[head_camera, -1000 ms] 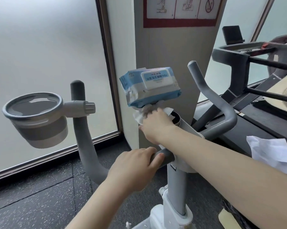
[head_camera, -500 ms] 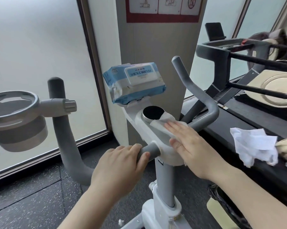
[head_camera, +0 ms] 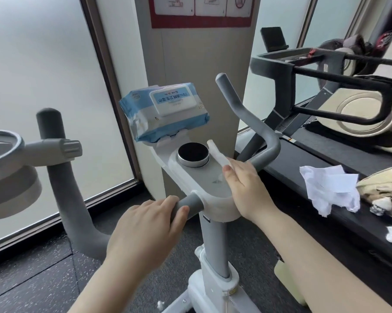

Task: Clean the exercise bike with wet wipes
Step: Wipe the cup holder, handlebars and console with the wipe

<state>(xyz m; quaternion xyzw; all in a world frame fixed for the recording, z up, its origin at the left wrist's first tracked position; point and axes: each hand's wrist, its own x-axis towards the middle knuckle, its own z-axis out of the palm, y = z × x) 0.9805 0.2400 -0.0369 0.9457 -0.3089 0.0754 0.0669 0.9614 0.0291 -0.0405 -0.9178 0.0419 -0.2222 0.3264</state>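
Observation:
The exercise bike's white console (head_camera: pixel 197 177) with a round black dial (head_camera: pixel 193 153) fills the middle of the head view. A blue pack of wet wipes (head_camera: pixel 164 111) rests on the holder above the dial. My left hand (head_camera: pixel 145 229) grips the grey left handlebar stub (head_camera: pixel 189 203). My right hand (head_camera: pixel 247 188) holds a folded white wet wipe (head_camera: pixel 217 155) against the console's right edge, beside the dial and at the foot of the right handlebar (head_camera: pixel 249 123). Most of the wipe is hidden under my fingers.
A grey cup holder (head_camera: pixel 7 168) sticks out on the left handlebar. A treadmill (head_camera: pixel 326 177) stands at the right, with a crumpled white wipe (head_camera: pixel 328 190) and other scraps on its deck. A pillar (head_camera: pixel 197 64) and frosted glass panels stand behind. Floor is dark rubber.
My right hand slid with the wipe from just below the pack, over the dial, down to the console's right edge. The dial is uncovered now. My left hand stayed on the handlebar.

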